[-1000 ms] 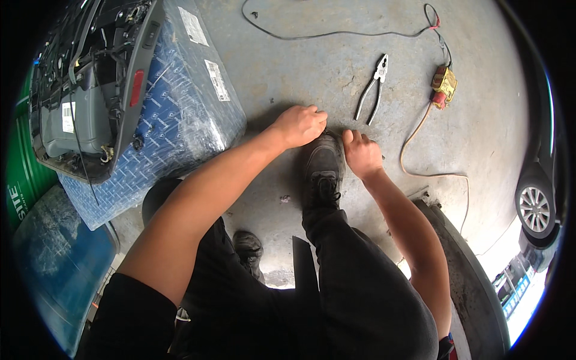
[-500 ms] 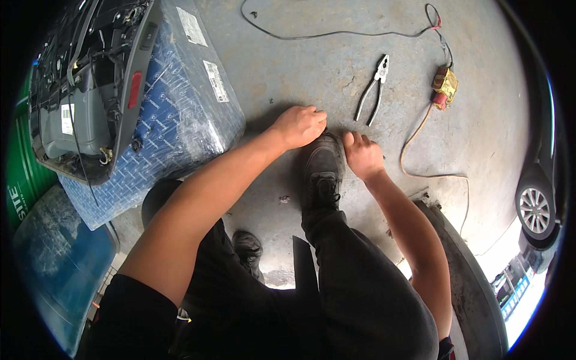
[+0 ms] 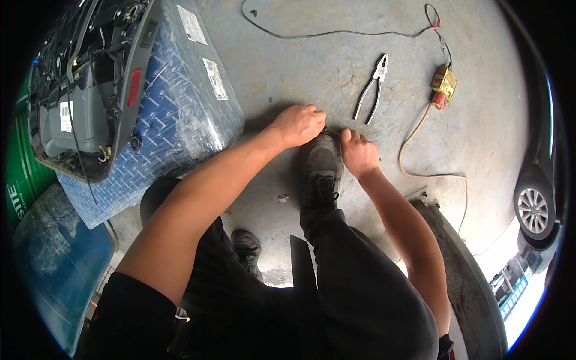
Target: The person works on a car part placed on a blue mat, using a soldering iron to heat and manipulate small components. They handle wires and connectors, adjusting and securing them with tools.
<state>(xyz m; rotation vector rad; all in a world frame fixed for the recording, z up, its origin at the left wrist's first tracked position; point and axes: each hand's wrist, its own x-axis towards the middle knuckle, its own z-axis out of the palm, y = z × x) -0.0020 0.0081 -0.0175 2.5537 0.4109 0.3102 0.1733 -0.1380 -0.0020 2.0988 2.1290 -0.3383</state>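
Both my hands are closed low over the floor at the toe of my dark work boot (image 3: 322,161). My left hand (image 3: 302,126) lies just beyond the toe on its left, knuckles up. On the toe's right side is my right hand (image 3: 360,153), thumb toward the boot. A small dark tip pokes out past its right edge. A thin dark bit shows at the boot's tip between the hands, too small to name. What the fingers hold is hidden. A pair of pliers (image 3: 372,88) with slightly parted handles lies on the floor beyond my right hand.
Blue-wrapped boxes (image 3: 180,108) at the left carry a dark car panel (image 3: 90,102). Near them stand a green drum (image 3: 27,162) and a blue bin (image 3: 63,252). A yellow-red cable connector (image 3: 443,88) lies right, a dark curved panel (image 3: 462,270) lower right, a car wheel (image 3: 534,210) far right.
The picture has shifted slightly. My right hand has edged a little left and away from me, while both hands remain closed by the boot's toe. The pliers have not been touched.
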